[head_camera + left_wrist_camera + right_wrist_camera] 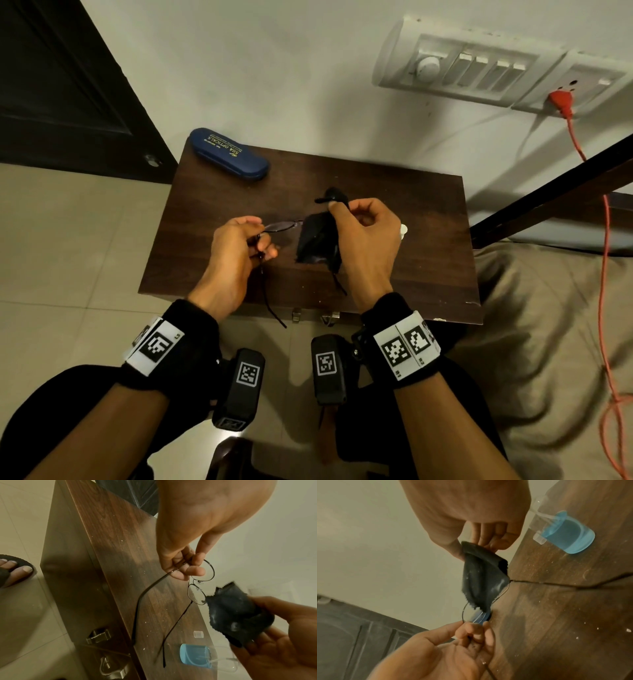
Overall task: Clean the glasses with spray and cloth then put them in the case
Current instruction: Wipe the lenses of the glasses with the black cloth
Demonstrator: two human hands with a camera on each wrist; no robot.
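Observation:
Thin round wire-framed glasses (pixel 282 226) hang above the dark wooden table (pixel 394 192), temples open and pointing at me. My left hand (pixel 263 240) pinches the frame at one lens's outer end, by the hinge (pixel 186 563). My right hand (pixel 337 209) grips a bunched black cloth (pixel 318 240), which lies against the other lens (pixel 196 596) and hides most of it in the right wrist view (pixel 481 581). A clear spray bottle of blue liquid (pixel 570 536) lies on the table to the right, mostly hidden behind my right hand in the head view. The blue case (pixel 229 154) lies closed at the far left corner.
A small clear cap (pixel 198 634) lies near the bottle. Metal latches (pixel 329 317) sit on the table's front face. A dark door (pixel 68 85) stands to the left. On the right are a wall switchboard (pixel 479 68), an orange cable (pixel 604 240) and bedding (pixel 548 325).

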